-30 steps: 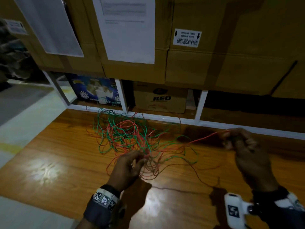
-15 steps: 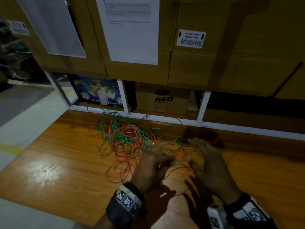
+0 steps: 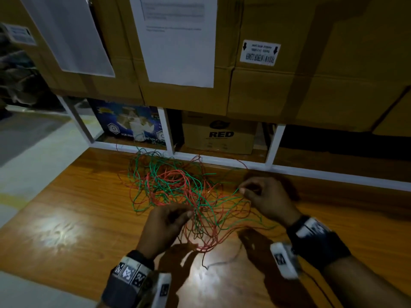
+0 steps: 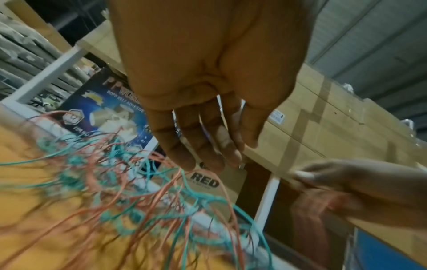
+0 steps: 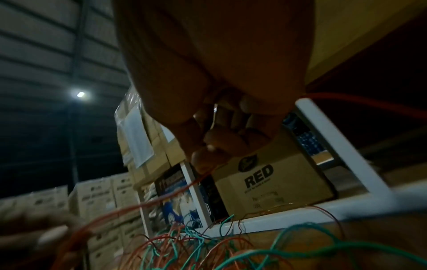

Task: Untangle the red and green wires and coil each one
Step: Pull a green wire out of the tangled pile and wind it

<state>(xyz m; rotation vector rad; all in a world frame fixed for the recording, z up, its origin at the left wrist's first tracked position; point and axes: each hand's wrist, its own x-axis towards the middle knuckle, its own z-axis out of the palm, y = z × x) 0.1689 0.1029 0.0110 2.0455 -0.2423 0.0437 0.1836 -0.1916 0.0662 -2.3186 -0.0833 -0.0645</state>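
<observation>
- Red wire [image 3: 178, 174] and green wire [image 3: 155, 172] tangled in 1 heap on table [image 3: 66, 207].
- Right hand [image 3: 266, 196]: grip pinching red wire.
- Left hand [image 3: 164, 225]: at heap's near edge, grip unclear.

Thin red wire [image 3: 178, 174] and green wire [image 3: 155, 168], both in smooth plastic-looking insulation, lie on a glossy varnished wooden floor [image 3: 73, 210] that mirrors the light. Matt brown cardboard boxes [image 3: 289, 90], sealed with shiny tape and hung with plain white paper sheets [image 3: 178, 47], sit on a white-painted shelf frame [image 3: 275, 143].
</observation>
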